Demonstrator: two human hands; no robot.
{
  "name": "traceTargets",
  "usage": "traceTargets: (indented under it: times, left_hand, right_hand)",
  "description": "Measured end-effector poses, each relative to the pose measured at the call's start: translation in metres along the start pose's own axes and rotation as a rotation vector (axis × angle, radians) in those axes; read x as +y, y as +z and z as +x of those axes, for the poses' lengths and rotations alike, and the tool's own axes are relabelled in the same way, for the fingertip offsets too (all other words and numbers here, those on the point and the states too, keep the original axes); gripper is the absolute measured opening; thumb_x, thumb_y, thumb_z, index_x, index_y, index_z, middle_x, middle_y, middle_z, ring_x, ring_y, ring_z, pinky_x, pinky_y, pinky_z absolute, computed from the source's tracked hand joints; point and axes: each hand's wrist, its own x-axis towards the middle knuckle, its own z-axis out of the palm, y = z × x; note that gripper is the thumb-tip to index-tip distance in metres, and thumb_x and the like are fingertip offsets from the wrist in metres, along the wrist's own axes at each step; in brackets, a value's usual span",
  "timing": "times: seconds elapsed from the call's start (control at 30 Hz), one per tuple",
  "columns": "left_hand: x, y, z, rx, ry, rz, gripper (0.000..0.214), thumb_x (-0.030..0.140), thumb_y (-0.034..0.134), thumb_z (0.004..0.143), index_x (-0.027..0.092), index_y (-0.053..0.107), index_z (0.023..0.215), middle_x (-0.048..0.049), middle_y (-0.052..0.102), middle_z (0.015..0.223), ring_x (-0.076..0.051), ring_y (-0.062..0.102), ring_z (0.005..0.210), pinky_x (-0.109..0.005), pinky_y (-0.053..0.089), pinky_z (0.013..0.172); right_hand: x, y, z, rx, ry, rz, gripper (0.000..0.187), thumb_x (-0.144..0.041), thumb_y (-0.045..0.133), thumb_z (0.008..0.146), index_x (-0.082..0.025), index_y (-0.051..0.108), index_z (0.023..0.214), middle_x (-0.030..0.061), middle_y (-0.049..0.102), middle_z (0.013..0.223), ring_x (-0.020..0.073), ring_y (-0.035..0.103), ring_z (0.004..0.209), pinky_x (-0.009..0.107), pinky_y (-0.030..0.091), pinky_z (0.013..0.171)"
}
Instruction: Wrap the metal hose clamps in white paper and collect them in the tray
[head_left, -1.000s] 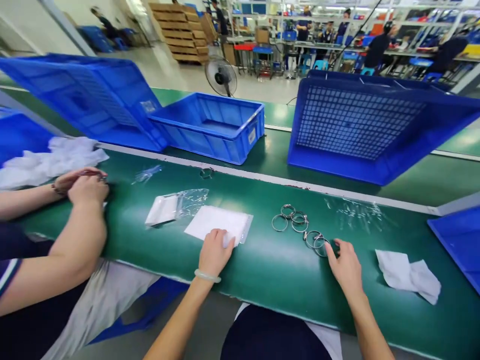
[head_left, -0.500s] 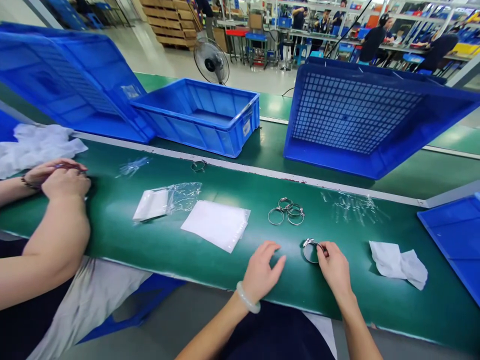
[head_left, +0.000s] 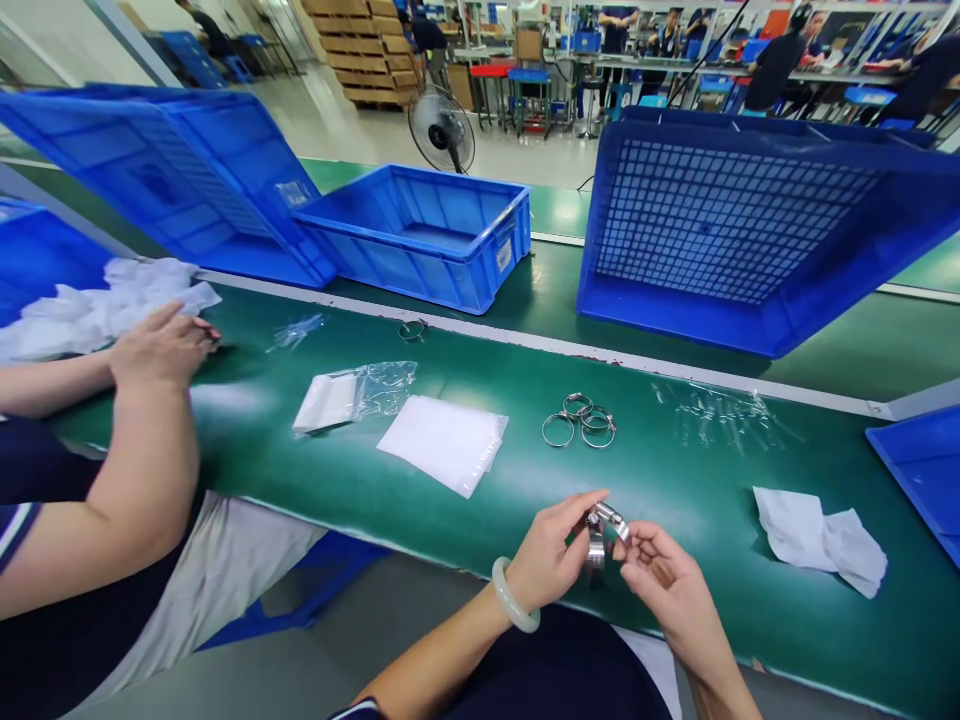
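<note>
The metal clamps (head_left: 596, 552) have risen from the table (head_left: 345, 485), nearer than the ring cluster (head_left: 584, 411); left hand (head_left: 553, 555) pinches them, right hand's (head_left: 667, 580) grip I cannot tell.

On the table (head_left: 330, 470), rings (head_left: 577, 417) lie right of a packet (head_left: 444, 443); behind the rings is a crate (head_left: 675, 322).

A smooth, pale milky-green bangle (head_left: 515, 598) is circling the left wrist (head_left: 534, 578). Dark navy clothing (head_left: 559, 660) is covering the torso, while the left sleeve (head_left: 363, 711), just in view, is showing a thin white stripe.
</note>
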Motion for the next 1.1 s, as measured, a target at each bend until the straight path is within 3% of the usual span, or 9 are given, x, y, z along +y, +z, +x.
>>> traceTargets:
  times: [0.13,0.27,0.47,0.63,0.73,0.83,0.9,1.0,1.1]
  left_hand:
    - [0.001,-0.005,0.0,0.012,0.162,0.161,0.051,0.009,0.035,0.089,0.019,0.043,0.139,-0.0085,0.06,0.131,-0.021,0.057,0.12,-0.04,0.05,0.101]
    - [-0.005,-0.011,0.001,0.096,0.299,0.323,0.056,0.007,0.033,0.091,0.02,0.031,0.145,-0.0102,0.061,0.13,-0.019,0.058,0.12,-0.037,0.053,0.099]
    - [-0.006,-0.013,0.004,0.008,0.377,0.448,0.052,0.008,0.035,0.092,0.017,0.034,0.143,-0.0139,0.062,0.126,-0.021,0.062,0.112,-0.036,0.056,0.093]
    - [-0.014,-0.029,0.003,-0.141,0.256,0.458,0.05,0.021,0.047,0.092,0.019,0.036,0.142,-0.0121,0.055,0.137,-0.021,0.052,0.127,-0.038,0.048,0.105]
    - [-0.03,-0.065,0.0,0.029,0.066,0.615,0.043,0.033,0.055,0.089,0.019,0.049,0.129,-0.0121,0.059,0.128,-0.025,0.055,0.121,-0.043,0.047,0.104]
    - [-0.046,-0.106,-0.003,0.246,-0.257,0.854,0.026,0.03,0.05,0.091,0.014,0.058,0.109,-0.0126,0.062,0.108,-0.025,0.061,0.102,-0.042,0.051,0.091]
    - [-0.053,-0.124,-0.005,0.255,-0.439,0.974,0.022,0.029,0.051,0.089,0.013,0.059,0.102,-0.0117,0.061,0.104,-0.025,0.062,0.093,-0.038,0.052,0.083]
    - [-0.057,-0.13,-0.003,0.183,-0.568,1.051,0.016,0.024,0.051,0.087,0.015,0.061,0.094,-0.0105,0.06,0.103,-0.024,0.062,0.091,-0.034,0.05,0.075]
    - [-0.057,-0.126,0.001,0.163,-0.591,1.056,0.017,0.017,0.045,0.087,0.015,0.061,0.086,-0.0097,0.062,0.098,-0.024,0.063,0.09,-0.032,0.047,0.071]
  right_hand:
    - [0.004,0.0,0.001,0.036,0.032,0.008,0.022,-0.041,0.065,0.083,-0.019,0.062,0.084,-0.0007,0.057,0.069,0.0096,0.046,0.059,0.021,0.04,0.055]
    - [0.0,0.004,0.0,0.177,0.062,-0.009,0.028,-0.046,0.065,0.082,-0.018,0.063,0.087,0.0038,0.065,0.082,0.0101,0.046,0.058,0.023,0.041,0.054]
    - [-0.016,0.024,0.0,-0.073,0.13,0.015,0.026,-0.044,0.066,0.082,-0.021,0.062,0.094,0.0033,0.067,0.089,0.0128,0.057,0.075,0.024,0.047,0.073]
    - [-0.009,0.015,0.002,-0.116,0.139,-0.062,0.03,-0.049,0.063,0.082,-0.021,0.063,0.092,0.0036,0.067,0.085,0.0172,0.062,0.086,0.026,0.047,0.081]
    - [0.005,-0.013,0.009,0.014,0.115,-0.337,0.041,-0.057,0.06,0.078,-0.021,0.063,0.096,0.0049,0.067,0.083,0.0206,0.063,0.083,0.03,0.049,0.078]
    - [0.024,-0.036,0.02,0.21,-0.001,-0.792,0.043,-0.061,0.053,0.078,-0.023,0.063,0.097,0.0048,0.064,0.08,0.0224,0.06,0.072,0.034,0.047,0.066]
    - [0.035,-0.042,0.027,0.218,-0.12,-1.032,0.036,-0.055,0.046,0.083,-0.024,0.062,0.09,0.0055,0.064,0.087,0.0241,0.059,0.077,0.037,0.046,0.069]
    - [0.047,-0.04,0.031,0.111,-0.208,-1.202,0.03,-0.046,0.038,0.089,-0.024,0.057,0.082,0.0053,0.064,0.089,0.0246,0.059,0.08,0.039,0.046,0.072]
    - [0.054,-0.038,0.03,0.077,-0.209,-1.265,0.028,-0.042,0.036,0.091,-0.024,0.056,0.086,0.005,0.063,0.089,0.0239,0.06,0.079,0.038,0.046,0.069]
